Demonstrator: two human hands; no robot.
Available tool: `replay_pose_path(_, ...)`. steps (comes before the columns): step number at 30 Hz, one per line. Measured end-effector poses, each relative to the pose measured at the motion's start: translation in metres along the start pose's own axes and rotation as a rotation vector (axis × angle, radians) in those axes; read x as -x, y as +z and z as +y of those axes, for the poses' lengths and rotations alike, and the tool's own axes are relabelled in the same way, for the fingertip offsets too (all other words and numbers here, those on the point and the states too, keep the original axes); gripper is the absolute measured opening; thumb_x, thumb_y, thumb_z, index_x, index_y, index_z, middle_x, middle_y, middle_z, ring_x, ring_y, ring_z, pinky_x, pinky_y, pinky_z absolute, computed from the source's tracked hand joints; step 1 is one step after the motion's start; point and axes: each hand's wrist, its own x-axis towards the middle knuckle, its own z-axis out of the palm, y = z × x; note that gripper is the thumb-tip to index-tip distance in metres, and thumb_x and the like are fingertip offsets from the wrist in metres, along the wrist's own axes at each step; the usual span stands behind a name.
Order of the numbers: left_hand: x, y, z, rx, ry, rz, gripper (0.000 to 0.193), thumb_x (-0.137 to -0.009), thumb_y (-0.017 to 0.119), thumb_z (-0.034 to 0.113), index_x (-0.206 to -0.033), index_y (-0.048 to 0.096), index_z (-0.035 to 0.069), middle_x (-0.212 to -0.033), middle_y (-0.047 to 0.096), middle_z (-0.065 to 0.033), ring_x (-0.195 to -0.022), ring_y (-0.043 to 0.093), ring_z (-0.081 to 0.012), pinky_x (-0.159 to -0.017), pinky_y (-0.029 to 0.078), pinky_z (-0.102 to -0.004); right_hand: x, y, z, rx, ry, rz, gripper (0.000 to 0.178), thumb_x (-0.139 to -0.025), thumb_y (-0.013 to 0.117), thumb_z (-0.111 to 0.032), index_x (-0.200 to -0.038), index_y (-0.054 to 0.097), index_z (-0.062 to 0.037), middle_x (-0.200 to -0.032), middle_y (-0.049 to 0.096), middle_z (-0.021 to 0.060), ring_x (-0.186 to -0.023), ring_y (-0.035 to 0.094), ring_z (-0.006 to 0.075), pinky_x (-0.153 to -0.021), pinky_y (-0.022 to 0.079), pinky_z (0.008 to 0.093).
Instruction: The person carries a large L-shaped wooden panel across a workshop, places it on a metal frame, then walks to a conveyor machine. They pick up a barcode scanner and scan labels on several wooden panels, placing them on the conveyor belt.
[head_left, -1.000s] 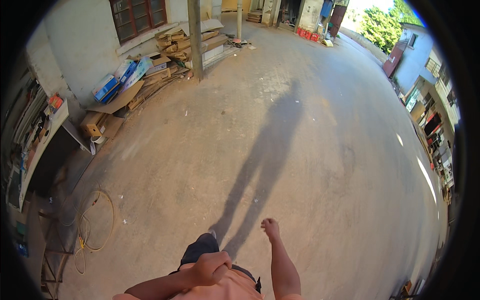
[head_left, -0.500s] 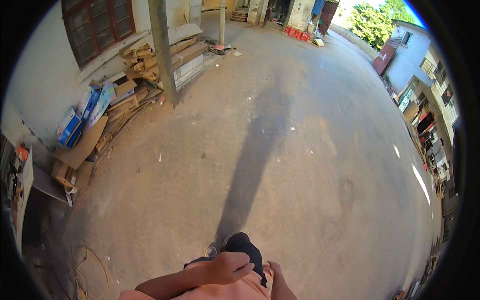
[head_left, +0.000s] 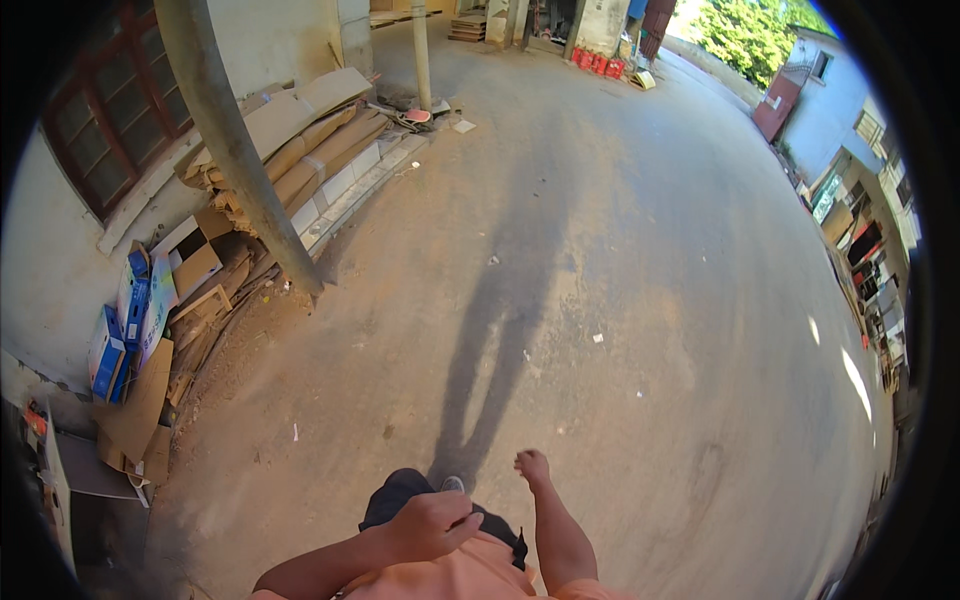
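Observation:
My left hand [head_left: 432, 522] is curled into a loose fist in front of my orange top [head_left: 430, 578]. No object shows in it. My right hand [head_left: 533, 465] swings forward over the ground, its fingers curled in, with nothing visible in them. Below my hands are my dark shorts [head_left: 395, 494] and the tip of one shoe [head_left: 453, 484]. Neither hand touches any object around me.
Concrete ground [head_left: 640, 460] stretches ahead, with my long shadow [head_left: 490, 360] on it. On the left, a leaning post [head_left: 235, 140] stands beside flattened cardboard [head_left: 320, 145] and blue boxes [head_left: 122, 340]. Red crates [head_left: 598, 64] lie far ahead. Buildings line the right side.
I have moved forward; the post and cardboard are nearer. My right hand has swung forward from beside my body. My left hand stays curled before my belly. Another shoe position shows.

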Motion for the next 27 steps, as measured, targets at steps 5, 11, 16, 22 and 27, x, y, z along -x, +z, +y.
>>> replay_pose_path(5, -0.143, -0.045, -0.104, 0.091, -0.212, -0.016, 0.028, -0.085, 0.067, 0.013, -0.066, 0.050, 0.001, -0.058, 0.049, -0.0146, -0.051, 0.050, -0.0307, -0.050, 0.039, -0.0396, -0.181, 0.048, -0.323, 0.029, -0.668, -0.056, 0.033, -0.092, 0.061, -0.023, -0.113, 0.063, 0.0026, -0.095, 0.071, 0.0089, -0.081, 0.069, 0.0165, -0.071, 0.052, 0.0305)
replay_pose_path(11, -0.347, -0.098, -0.233, 0.164, -0.147, -0.219, 0.030, -0.090, 0.060, 0.022, -0.070, 0.053, 0.001, -0.065, 0.055, -0.0190, -0.062, 0.057, -0.0393, -0.057, 0.043, -0.0466, -0.309, 0.063, -0.425, 0.270, -0.698, 0.072, 0.055, -0.091, 0.062, -0.023, -0.136, 0.044, 0.0013, -0.095, 0.071, 0.0141, -0.085, 0.069, 0.0259, -0.076, 0.052, 0.0372)
replay_pose_path(16, -0.536, -0.171, -0.303, 0.152, -0.015, -0.296, 0.029, -0.091, 0.061, 0.022, -0.069, 0.053, 0.004, -0.065, 0.056, -0.0167, -0.063, 0.058, -0.0373, -0.057, 0.045, -0.0449, -0.359, -0.004, -0.334, 0.910, 0.221, 0.081, 0.093, -0.080, 0.071, -0.038, -0.145, 0.023, 0.0079, -0.109, 0.065, 0.0296, -0.103, 0.064, 0.0435, -0.090, 0.051, 0.0446)
replay_pose_path(22, -0.756, -0.228, -0.419, 0.141, -0.080, -0.397, 0.028, -0.091, 0.060, 0.021, -0.073, 0.053, 0.002, -0.066, 0.057, -0.0168, -0.065, 0.059, -0.0369, -0.060, 0.047, -0.0452, -0.467, -0.053, -0.251, 0.002, 0.873, 0.331, 0.065, -0.084, 0.067, -0.028, -0.137, 0.043, 0.0023, -0.107, 0.065, 0.0197, -0.101, 0.065, 0.0305, -0.088, 0.053, 0.0416)
replay_pose_path(27, -0.948, -0.266, -0.515, 0.118, -0.154, -0.309, 0.028, -0.090, 0.061, 0.022, -0.073, 0.055, 0.001, -0.067, 0.058, -0.0192, -0.065, 0.059, -0.0384, -0.060, 0.046, -0.0448, -0.707, -0.021, -0.402, 0.156, 0.719, 0.213, 0.065, -0.082, 0.066, -0.027, -0.135, 0.045, 0.0034, -0.118, 0.061, 0.0227, -0.108, 0.062, 0.0351, -0.090, 0.052, 0.0437)
